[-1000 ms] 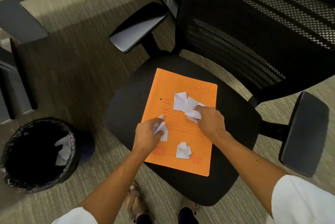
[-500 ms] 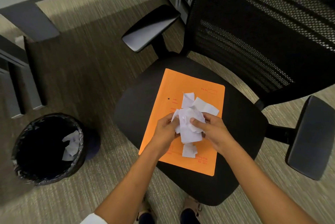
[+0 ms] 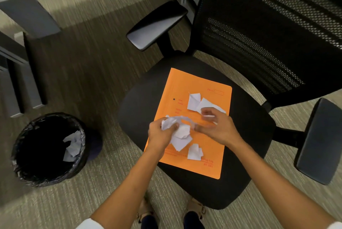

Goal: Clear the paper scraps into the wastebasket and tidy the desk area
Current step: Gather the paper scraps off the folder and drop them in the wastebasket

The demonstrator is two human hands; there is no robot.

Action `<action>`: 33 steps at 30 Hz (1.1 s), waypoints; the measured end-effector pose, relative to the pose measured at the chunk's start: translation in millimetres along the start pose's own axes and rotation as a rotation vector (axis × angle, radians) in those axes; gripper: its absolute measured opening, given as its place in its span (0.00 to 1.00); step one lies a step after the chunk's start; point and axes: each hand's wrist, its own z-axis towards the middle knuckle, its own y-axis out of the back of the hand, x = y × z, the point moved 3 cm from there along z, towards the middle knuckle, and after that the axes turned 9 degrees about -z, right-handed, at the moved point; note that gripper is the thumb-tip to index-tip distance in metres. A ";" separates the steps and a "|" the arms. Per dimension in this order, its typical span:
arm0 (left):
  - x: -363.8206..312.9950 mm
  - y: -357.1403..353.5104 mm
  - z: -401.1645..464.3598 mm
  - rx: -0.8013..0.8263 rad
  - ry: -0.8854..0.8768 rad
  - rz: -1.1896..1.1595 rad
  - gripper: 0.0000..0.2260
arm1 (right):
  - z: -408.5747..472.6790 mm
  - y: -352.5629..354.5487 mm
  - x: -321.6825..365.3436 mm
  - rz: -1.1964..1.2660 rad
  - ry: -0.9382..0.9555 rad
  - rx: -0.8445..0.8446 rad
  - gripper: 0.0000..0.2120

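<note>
An orange folder (image 3: 207, 162) lies on the black seat of an office chair (image 3: 140, 99). White paper scraps lie on it: two at the far right (image 3: 193, 101) and one near the front (image 3: 194, 152). My left hand (image 3: 160, 135) is closed around a crumpled bunch of scraps (image 3: 180, 135) above the folder. My right hand (image 3: 216, 126) hovers just right of that bunch, blurred, fingers curled, with a thin white sliver at its fingertips. A black-lined wastebasket (image 3: 20, 139) stands on the carpet to the left, with scraps (image 3: 73, 145) inside.
The chair's mesh back (image 3: 268, 30) rises at the right, with armrests at the far left (image 3: 157, 25) and the right (image 3: 318, 139). Grey desk legs (image 3: 27, 17) stand at the upper left. My feet (image 3: 192, 217) are under the seat's front edge.
Both hands were gathering scraps on the folder, then met over one bunch. Now the right hand has drawn away to the right, and the left keeps the bunch.
</note>
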 end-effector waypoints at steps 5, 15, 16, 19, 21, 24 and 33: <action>1.4 28.5 9.8 -0.122 -0.082 0.191 0.06 | 34.6 11.7 -23.0 -0.585 -0.006 -0.168 0.32; 3.1 36.1 6.3 -0.125 -0.056 0.173 0.13 | 53.6 17.6 -22.6 -0.247 -0.218 -0.237 0.23; 2.9 36.6 6.9 -0.107 -0.055 0.177 0.08 | 50.5 20.1 -19.1 -0.173 -0.230 -0.266 0.20; 2.3 37.9 8.0 -0.054 -0.061 0.150 0.03 | 45.2 23.7 -1.1 0.012 -0.158 -0.281 0.15; -2.4 38.2 8.4 -0.022 -0.079 0.180 0.04 | 51.3 20.7 15.9 0.047 -0.057 -0.194 0.16; -11.4 35.8 9.8 0.045 -0.177 0.388 0.10 | 76.7 8.6 31.8 -0.097 0.031 -0.051 0.18; -24.8 -7.1 24.3 0.342 -0.379 0.964 0.16 | 92.5 -22.0 33.6 -0.447 0.166 -0.124 0.08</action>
